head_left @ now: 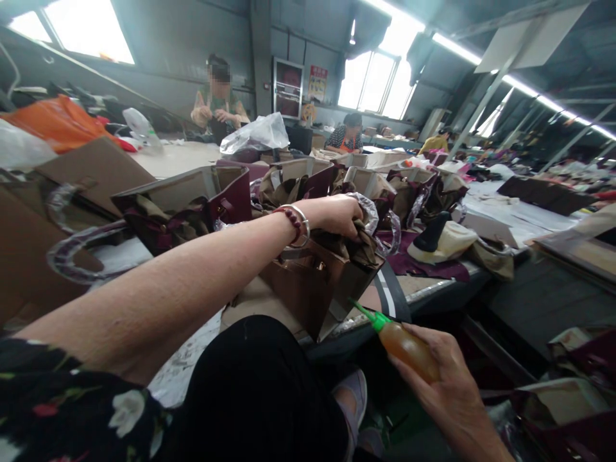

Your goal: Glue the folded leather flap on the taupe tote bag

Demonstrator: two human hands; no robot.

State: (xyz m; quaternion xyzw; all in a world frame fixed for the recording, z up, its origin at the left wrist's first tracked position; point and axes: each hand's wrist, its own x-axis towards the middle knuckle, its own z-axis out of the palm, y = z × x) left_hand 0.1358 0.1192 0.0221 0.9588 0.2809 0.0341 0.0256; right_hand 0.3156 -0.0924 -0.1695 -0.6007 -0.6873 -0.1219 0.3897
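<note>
In the head view, my left hand (339,215) reaches across to a brown handbag (301,285) on the table. Its fingers are closed on the olive lining (368,247) at the bag's open top. A handle wrapped in clear plastic (366,208) arches just past those fingers. My right hand (445,369) is wrapped around a squeeze bottle (409,350) of amber liquid with a green nozzle. The nozzle tip (356,303) points at the bag's side panel; whether it touches cannot be made out.
Several maroon handbags (231,192) stand behind the brown one. A cream bottle with a black top (443,240) lies on maroon material (447,269) at the right. More bags (568,410) sit low at the right. A co-worker (219,102) is across the table.
</note>
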